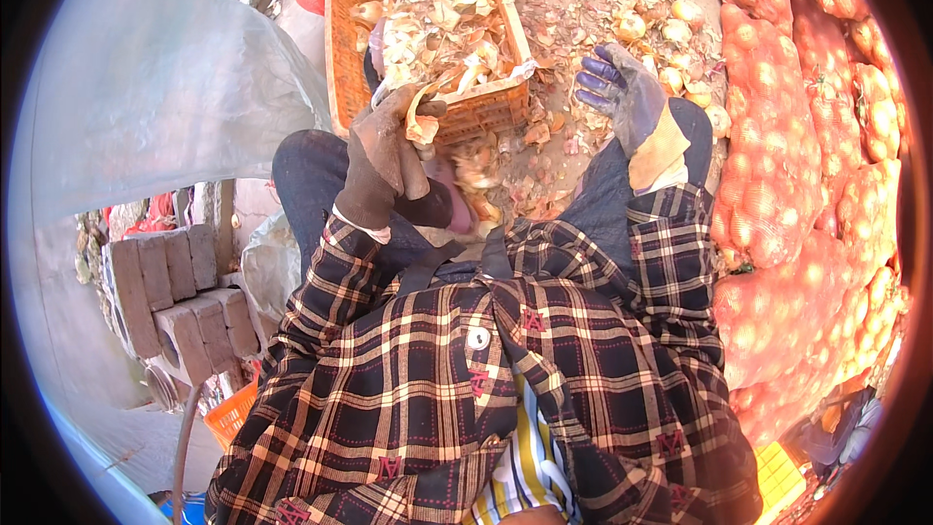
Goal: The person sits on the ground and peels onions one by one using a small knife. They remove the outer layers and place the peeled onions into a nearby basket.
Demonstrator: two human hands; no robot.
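Note:
My left hand [386, 149], in a dirty brown work glove, has its fingers closed on a piece of dry onion skin [422, 124] at the near edge of an orange plastic crate [430, 124]. Loose onion skins [444, 22] fill much of that crate. My right hand [627, 98], in a grey and purple glove with a tan cuff, is held above my right knee with its fingers apart and nothing in it. Beyond it, several onions [630, 27] lie on the ground among scraps of skin. Something onion-coloured [477, 160] is blurred between my legs.
Red mesh sacks of onions [765, 138] are stacked along the right. Plastic sheeting [168, 87] hangs at the left, above grey blocks [168, 270]. An orange crate [232, 414] is at lower left, a yellow crate [780, 481] at lower right.

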